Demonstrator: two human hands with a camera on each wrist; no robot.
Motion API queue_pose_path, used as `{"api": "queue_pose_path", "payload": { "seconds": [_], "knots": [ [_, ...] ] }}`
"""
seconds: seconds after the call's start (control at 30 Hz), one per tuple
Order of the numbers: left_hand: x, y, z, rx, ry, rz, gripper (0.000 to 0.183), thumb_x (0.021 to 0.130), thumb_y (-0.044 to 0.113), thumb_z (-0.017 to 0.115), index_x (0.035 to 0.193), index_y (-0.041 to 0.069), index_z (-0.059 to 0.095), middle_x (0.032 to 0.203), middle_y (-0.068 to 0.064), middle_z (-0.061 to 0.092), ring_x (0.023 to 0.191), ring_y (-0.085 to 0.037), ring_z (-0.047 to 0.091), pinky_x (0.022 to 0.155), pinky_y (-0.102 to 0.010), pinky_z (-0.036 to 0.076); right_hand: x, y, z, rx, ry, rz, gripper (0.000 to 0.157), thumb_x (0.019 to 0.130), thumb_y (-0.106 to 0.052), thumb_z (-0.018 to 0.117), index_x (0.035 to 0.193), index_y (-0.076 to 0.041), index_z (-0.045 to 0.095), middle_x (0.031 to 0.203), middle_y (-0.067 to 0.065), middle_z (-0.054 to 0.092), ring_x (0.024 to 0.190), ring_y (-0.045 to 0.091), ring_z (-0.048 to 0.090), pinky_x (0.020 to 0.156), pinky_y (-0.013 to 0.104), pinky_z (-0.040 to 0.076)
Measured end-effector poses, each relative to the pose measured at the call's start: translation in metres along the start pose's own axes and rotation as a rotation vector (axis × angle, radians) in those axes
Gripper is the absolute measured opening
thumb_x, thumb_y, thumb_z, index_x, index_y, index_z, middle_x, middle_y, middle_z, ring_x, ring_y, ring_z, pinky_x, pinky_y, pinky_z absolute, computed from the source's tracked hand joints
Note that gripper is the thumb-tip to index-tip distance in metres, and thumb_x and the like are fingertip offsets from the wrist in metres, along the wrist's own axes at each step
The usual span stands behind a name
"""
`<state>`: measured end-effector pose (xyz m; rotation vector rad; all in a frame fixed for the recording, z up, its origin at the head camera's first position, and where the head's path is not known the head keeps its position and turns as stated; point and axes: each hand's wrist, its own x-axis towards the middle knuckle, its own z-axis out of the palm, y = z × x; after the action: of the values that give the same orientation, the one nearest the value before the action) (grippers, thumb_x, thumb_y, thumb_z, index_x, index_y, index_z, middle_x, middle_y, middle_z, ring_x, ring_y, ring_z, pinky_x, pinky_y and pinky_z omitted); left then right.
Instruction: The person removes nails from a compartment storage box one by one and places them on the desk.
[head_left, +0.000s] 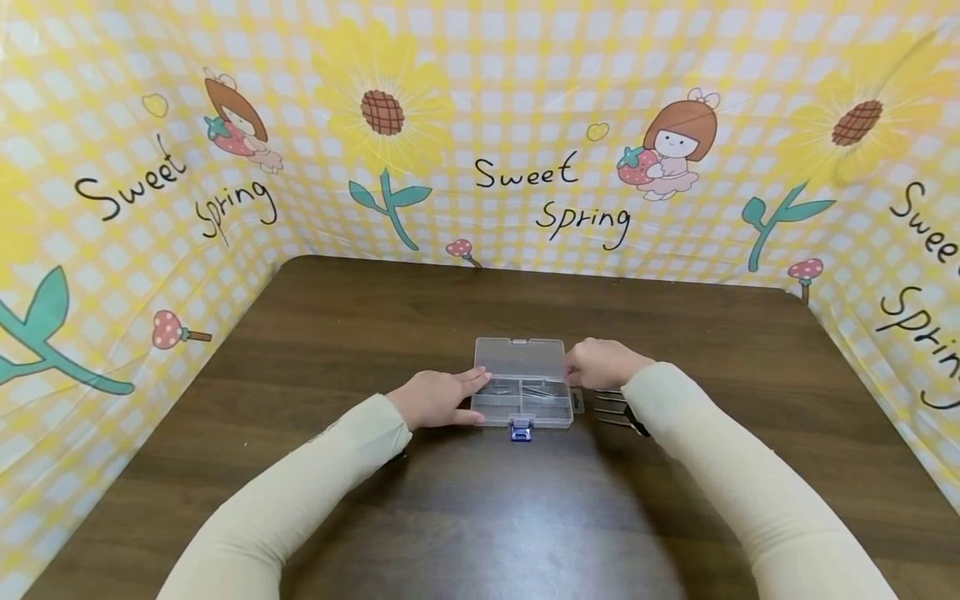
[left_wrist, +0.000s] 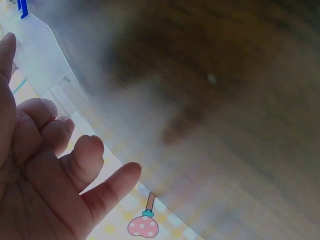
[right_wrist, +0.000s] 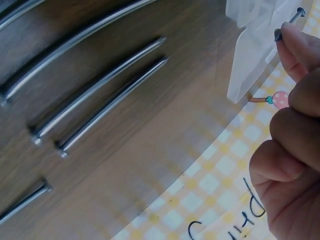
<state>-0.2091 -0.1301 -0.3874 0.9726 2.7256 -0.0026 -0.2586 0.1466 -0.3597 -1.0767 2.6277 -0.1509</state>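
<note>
A clear plastic box (head_left: pixel 546 402) with compartments stands with its lid (head_left: pixel 519 358) raised and its blue latch (head_left: pixel 521 431) facing the near side. Thin metal nails lie in its rear compartments. My left hand (head_left: pixel 437 398) rests against the box's left side, thumb by the front corner and a finger at the rim farther back; its other fingers spread loosely in the left wrist view. At the box's right, my right hand (head_left: pixel 602 363) pinches a small nail (right_wrist: pixel 278 35) between thumb and forefinger. Another nail head (right_wrist: pixel 301 11) shows just beyond those fingertips.
Several loose nails (right_wrist: pixel 97 92) of differing lengths lie on the brown wooden table (head_left: pixel 420 308), to the right of the box and partly under my right wrist. A yellow checked cloth (head_left: pixel 517 100) printed with flowers walls off the table's back and sides.
</note>
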Motion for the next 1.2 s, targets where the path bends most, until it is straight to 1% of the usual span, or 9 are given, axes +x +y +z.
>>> {"api": "queue_pose_path", "payload": {
  "seconds": [0.13,0.4,0.6,0.7,0.83,0.97,1.07,1.13,1.2],
  "knots": [
    [0.000,0.000,0.002,0.001,0.002,0.003,0.070,0.093,0.048,0.056,0.147,0.007,0.039,0.152,-0.006,0.035,0.090,-0.027,0.067,0.073,-0.036,0.051,-0.005,0.007,0.003,0.016,0.014,0.007,0.015,0.091,-0.010,0.062,0.079,-0.012,0.070,0.075,-0.007,0.063,0.065,0.008,0.052,0.065,0.031,0.048],
    [-0.001,-0.001,0.003,-0.011,0.007,0.010,0.070,0.092,0.048,0.057,0.146,0.007,0.041,0.151,-0.007,0.037,0.091,-0.028,0.067,0.078,-0.037,0.051,-0.021,0.019,0.004,0.031,0.009,0.034,0.013,0.090,-0.010,0.061,0.081,-0.011,0.070,0.081,-0.004,0.066,0.070,0.010,0.058,0.068,0.035,0.050],
    [-0.001,-0.001,0.003,-0.010,0.011,0.018,0.070,0.093,0.049,0.056,0.146,0.007,0.040,0.151,-0.007,0.036,0.083,-0.027,0.067,0.078,-0.037,0.051,-0.034,0.031,0.005,0.055,-0.002,0.063,0.015,0.091,-0.008,0.059,0.079,-0.011,0.068,0.075,-0.006,0.062,0.064,0.009,0.051,0.062,0.032,0.047],
    [-0.001,-0.001,0.003,-0.005,0.014,0.022,0.070,0.093,0.049,0.056,0.146,0.006,0.040,0.151,-0.007,0.036,0.087,-0.027,0.067,0.079,-0.037,0.051,-0.043,0.039,0.006,0.075,-0.017,0.087,0.015,0.091,-0.008,0.060,0.078,-0.010,0.067,0.072,-0.006,0.060,0.062,0.009,0.049,0.060,0.031,0.044],
    [-0.002,-0.001,0.003,0.002,0.021,0.019,0.070,0.092,0.049,0.057,0.146,0.007,0.041,0.151,-0.006,0.037,0.092,-0.026,0.067,0.080,-0.037,0.051,-0.056,0.049,0.007,0.095,-0.033,0.125,0.012,0.092,-0.010,0.061,0.082,-0.010,0.069,0.077,-0.005,0.062,0.066,0.010,0.051,0.061,0.033,0.045],
    [-0.002,-0.001,0.004,0.016,0.033,0.025,0.070,0.092,0.050,0.056,0.146,0.007,0.041,0.150,-0.007,0.038,0.076,-0.024,0.067,0.075,-0.036,0.051,-0.070,0.058,0.010,0.113,-0.024,0.153,0.011,0.091,-0.010,0.061,0.083,-0.009,0.068,0.078,-0.005,0.062,0.068,0.010,0.052,0.062,0.034,0.045],
    [-0.001,0.000,0.005,0.026,0.042,0.029,0.070,0.092,0.050,0.056,0.145,0.007,0.042,0.150,-0.007,0.038,0.061,-0.022,0.062,0.070,-0.035,0.052,-0.081,0.063,0.011,0.126,-0.010,0.170,0.011,0.090,-0.009,0.061,0.081,-0.009,0.067,0.075,-0.006,0.059,0.065,0.010,0.048,0.061,0.032,0.043],
    [-0.001,0.000,0.004,0.032,0.043,0.023,0.070,0.092,0.050,0.056,0.145,0.007,0.042,0.150,-0.006,0.038,0.056,-0.022,0.060,0.067,-0.035,0.051,-0.088,0.067,0.012,0.135,-0.002,0.177,0.011,0.090,-0.008,0.061,0.080,-0.008,0.066,0.073,-0.006,0.057,0.064,0.010,0.046,0.060,0.031,0.042],
    [0.000,0.001,0.004,0.049,0.045,0.017,0.070,0.091,0.051,0.057,0.145,0.008,0.043,0.149,-0.005,0.039,0.056,-0.021,0.059,0.065,-0.034,0.051,-0.094,0.069,0.012,0.146,0.007,0.177,0.011,0.090,-0.007,0.061,0.081,-0.007,0.066,0.073,-0.006,0.057,0.064,0.009,0.046,0.060,0.031,0.042]
  ]
}}
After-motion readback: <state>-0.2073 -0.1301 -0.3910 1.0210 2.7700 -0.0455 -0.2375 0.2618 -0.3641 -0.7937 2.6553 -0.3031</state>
